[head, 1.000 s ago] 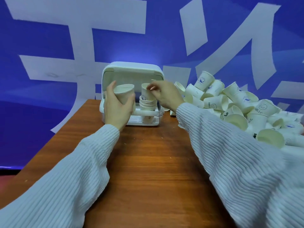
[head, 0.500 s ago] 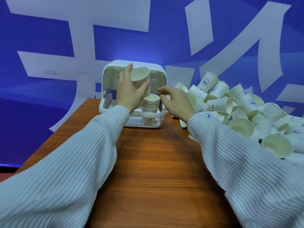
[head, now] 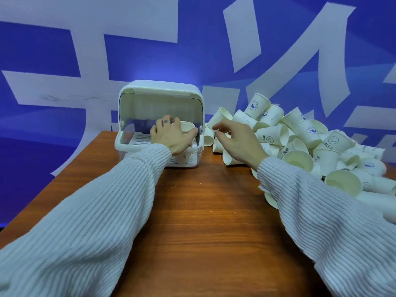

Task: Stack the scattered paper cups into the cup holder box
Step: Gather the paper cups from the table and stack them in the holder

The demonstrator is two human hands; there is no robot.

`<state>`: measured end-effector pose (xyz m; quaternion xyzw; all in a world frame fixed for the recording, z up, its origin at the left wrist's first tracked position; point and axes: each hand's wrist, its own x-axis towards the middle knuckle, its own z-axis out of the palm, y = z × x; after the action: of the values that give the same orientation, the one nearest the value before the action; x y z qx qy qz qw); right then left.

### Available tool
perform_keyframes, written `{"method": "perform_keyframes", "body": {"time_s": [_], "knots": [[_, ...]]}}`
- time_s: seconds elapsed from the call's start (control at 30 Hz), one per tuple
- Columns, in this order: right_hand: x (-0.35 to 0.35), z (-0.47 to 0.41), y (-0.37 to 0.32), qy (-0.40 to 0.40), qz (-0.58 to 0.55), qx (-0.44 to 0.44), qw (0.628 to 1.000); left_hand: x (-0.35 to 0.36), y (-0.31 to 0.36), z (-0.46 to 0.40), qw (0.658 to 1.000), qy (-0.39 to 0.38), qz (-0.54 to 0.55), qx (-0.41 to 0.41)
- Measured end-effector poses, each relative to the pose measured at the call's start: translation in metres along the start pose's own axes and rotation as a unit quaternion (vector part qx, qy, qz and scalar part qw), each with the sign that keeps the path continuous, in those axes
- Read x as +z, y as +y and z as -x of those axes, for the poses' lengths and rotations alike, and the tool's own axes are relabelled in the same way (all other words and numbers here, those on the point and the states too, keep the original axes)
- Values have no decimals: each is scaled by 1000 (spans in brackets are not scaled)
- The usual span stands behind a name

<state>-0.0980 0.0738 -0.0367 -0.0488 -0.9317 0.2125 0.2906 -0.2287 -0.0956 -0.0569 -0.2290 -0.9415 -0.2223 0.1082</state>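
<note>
Cool, even light washes my view with a bluish cast, a soft glow on the wall (head: 162, 67) behind the cup holder box (head: 160, 93), wide-angle bending the edges, detail slightly soft.

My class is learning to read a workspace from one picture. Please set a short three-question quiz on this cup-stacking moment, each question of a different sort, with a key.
1. True or false: the left hand holds a paper cup inside the cup holder box.
2. The pile of loose cups lies where? A) left of the box B) right of the box C) on top of the box
3. Fill in: the right hand holds ______ as it reaches toward the pile.

Key:
1. True; its fingers curl round the cup at the stack.
2. B
3. Nothing; its fingers are loosely spread.
</note>
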Motion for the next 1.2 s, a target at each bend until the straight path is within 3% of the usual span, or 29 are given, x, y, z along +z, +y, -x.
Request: {"method": "perform_keyframes", "body": {"time_s": [0.2,0.37,0.6,0.8,0.97,1.2], "knots": [[-28,16,14,1,15,45,999,-6,2,4,999,-25,-38,4],[-78,36,40,41,52,97,993,8,38,29,981,95,19,168],[-136,76,79,-19,156,180,971,54,122,93,946,-71,89,303],[-134,102,94,-126,212,120,962,82,163,140,949,-102,119,275],[-127,100,101,-208,310,48,926,94,169,150,939,-92,54,328],[-123,94,97,-165,345,25,924,94,170,151,952,-74,65,288]]}}
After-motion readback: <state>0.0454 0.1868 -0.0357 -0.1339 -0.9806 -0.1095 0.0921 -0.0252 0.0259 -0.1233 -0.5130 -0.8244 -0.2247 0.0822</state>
